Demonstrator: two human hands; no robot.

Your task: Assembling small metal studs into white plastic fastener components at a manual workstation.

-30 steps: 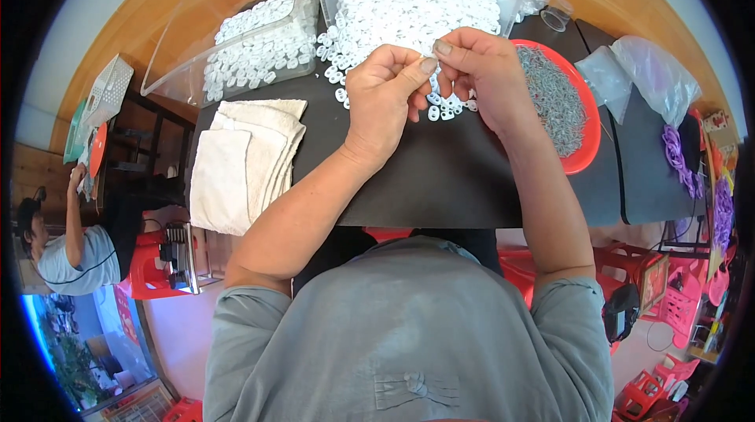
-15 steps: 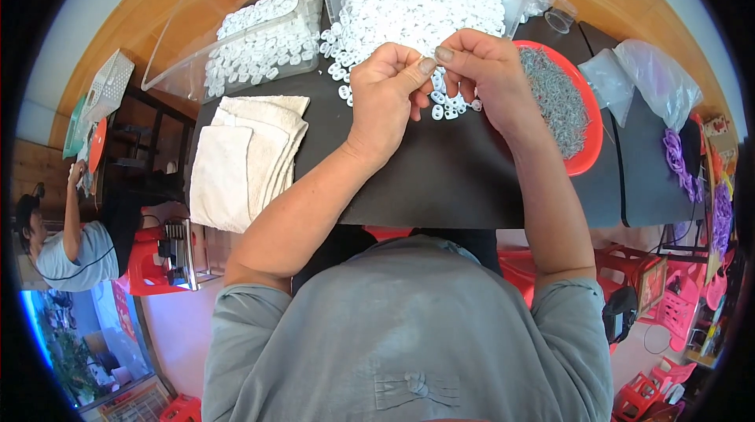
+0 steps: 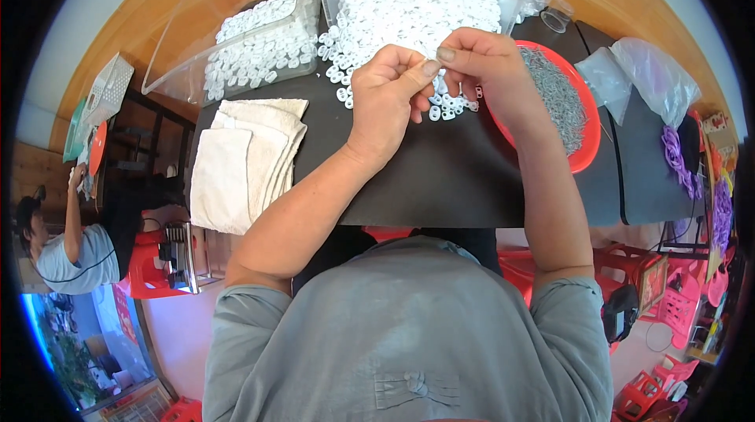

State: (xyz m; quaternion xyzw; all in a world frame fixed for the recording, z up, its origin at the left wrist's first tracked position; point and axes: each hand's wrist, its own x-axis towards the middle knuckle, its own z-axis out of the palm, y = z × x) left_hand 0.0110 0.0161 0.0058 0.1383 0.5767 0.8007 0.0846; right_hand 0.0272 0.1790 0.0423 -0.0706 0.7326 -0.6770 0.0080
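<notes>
At the far left, a co-worker (image 3: 82,261) was seen with one arm raised toward things on a separate surface. On the dark table (image 3: 440,186), white pieces were gathered in a clear bin (image 3: 303,68), and folded cream cloths (image 3: 224,170) were laid nearer the person. The left hand (image 3: 385,92) was raised above the table, its thumb and forefinger drawn in to the right hand's tips; whether they were closed on anything could not be told. Behind the hands, a large heap (image 3: 421,1) of white pieces was piled, with loose white pieces (image 3: 448,107) scattered just below the fingers. The right hand (image 3: 487,68) was held in a similar pinch; if a small part was gripped there, it was hidden by the fingertips. Little had been changed over the last second: the meeting of the fingertips was kept, but the right wrist had been shifted slightly, so that more of the left rim of the red bowl (image 3: 586,156) was exposed. From this, fine fingertip work was judged to be continuing, with neither pile being reached into. The bowl was filled with small grey pieces (image 3: 554,99), and farther right plastic bags (image 3: 657,80) were placed.
</notes>
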